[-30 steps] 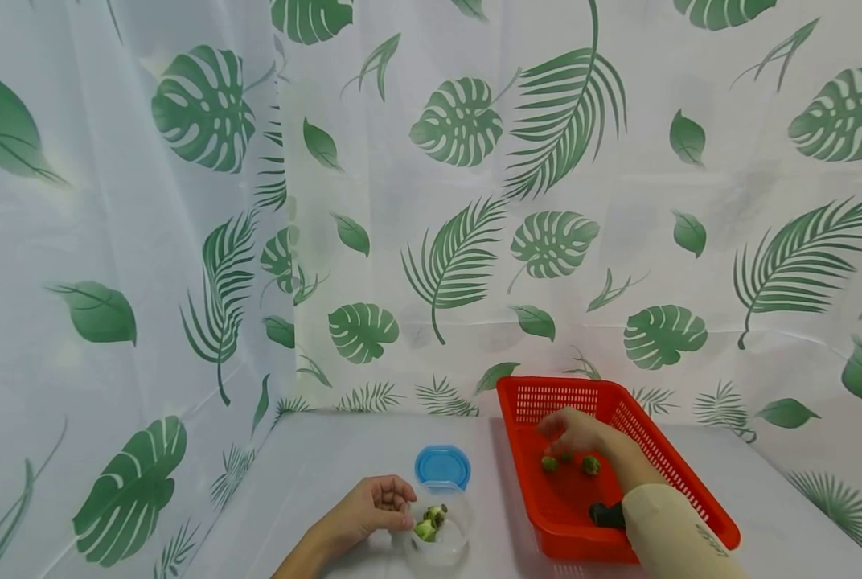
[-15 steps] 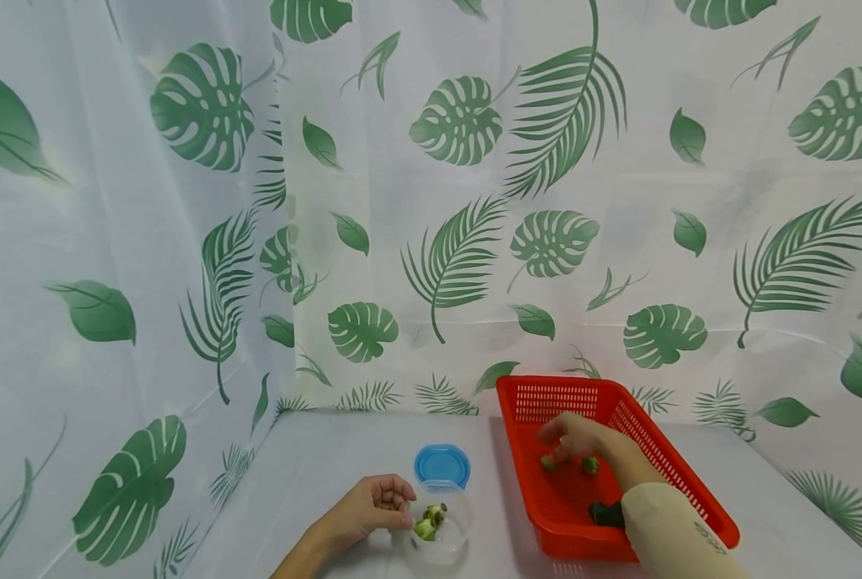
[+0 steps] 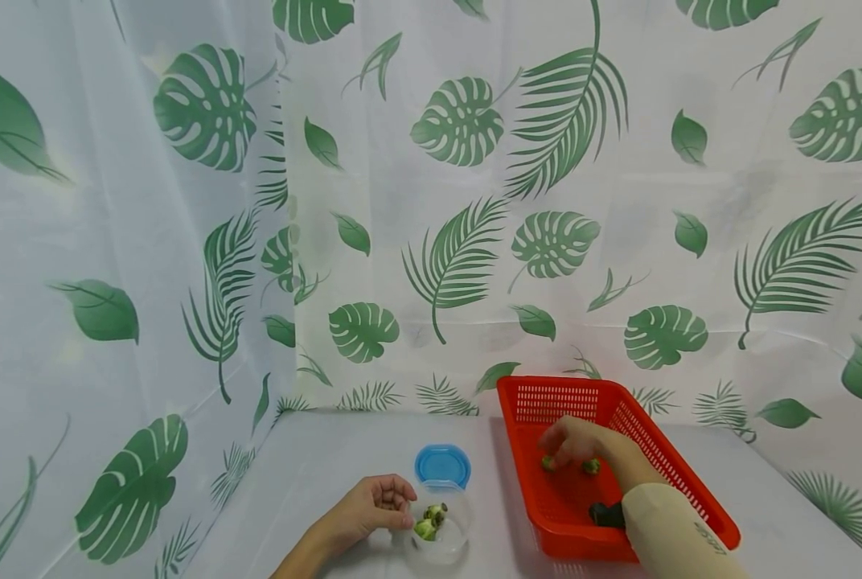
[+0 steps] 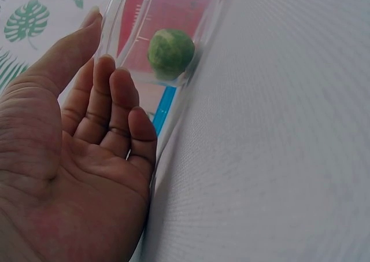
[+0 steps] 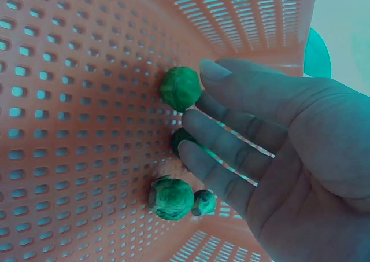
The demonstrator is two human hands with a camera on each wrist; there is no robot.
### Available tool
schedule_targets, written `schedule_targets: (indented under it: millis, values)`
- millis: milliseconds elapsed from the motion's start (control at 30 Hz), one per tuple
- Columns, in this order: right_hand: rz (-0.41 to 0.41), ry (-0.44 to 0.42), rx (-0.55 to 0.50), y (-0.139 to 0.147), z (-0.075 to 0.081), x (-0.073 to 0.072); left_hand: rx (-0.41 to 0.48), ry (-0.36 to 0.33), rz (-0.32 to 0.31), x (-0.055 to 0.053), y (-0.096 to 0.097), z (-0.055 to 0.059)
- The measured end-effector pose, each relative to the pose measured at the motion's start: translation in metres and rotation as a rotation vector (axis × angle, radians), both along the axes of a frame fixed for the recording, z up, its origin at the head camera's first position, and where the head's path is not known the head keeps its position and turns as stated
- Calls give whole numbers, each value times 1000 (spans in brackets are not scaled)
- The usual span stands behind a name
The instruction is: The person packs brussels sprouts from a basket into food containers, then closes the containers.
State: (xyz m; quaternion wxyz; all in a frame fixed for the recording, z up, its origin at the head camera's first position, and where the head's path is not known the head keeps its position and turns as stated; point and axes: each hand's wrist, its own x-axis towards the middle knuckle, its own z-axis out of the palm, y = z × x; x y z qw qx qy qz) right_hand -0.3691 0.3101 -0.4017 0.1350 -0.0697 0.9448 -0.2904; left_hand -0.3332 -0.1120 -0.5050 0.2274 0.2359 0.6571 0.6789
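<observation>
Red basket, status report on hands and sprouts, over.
Right hand inside basket, fingertips near a sprout, no grip showing. Left hand against clear tub, sprouts inside. Other sprouts crowd right fingertips.

Basket (image 3: 557, 503): glossy plastic; tub (image 3: 458, 528): clear smooth plastic.

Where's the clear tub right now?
In the head view, the tub is at bottom centre, between the left hand, which touches it, and the basket on the right.

Behind the right hand (image 5: 295, 175), one green sprout (image 5: 180, 138) is partly hidden (sleeve lettering (image 3: 709, 537) too small to read); beyond the left hand (image 4: 87, 152), the top edge cuts off a clear container (image 4: 165, 10).
</observation>
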Motion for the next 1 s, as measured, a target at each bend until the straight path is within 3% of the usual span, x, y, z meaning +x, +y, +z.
schedule_targets:
  millis: [500,1000]
  values:
    - [-41,2,91,1,1,2,4,-4,-7,1,0,1]
    - [12,3,93,-1,-1,0,5,0,-1,1,0,0]
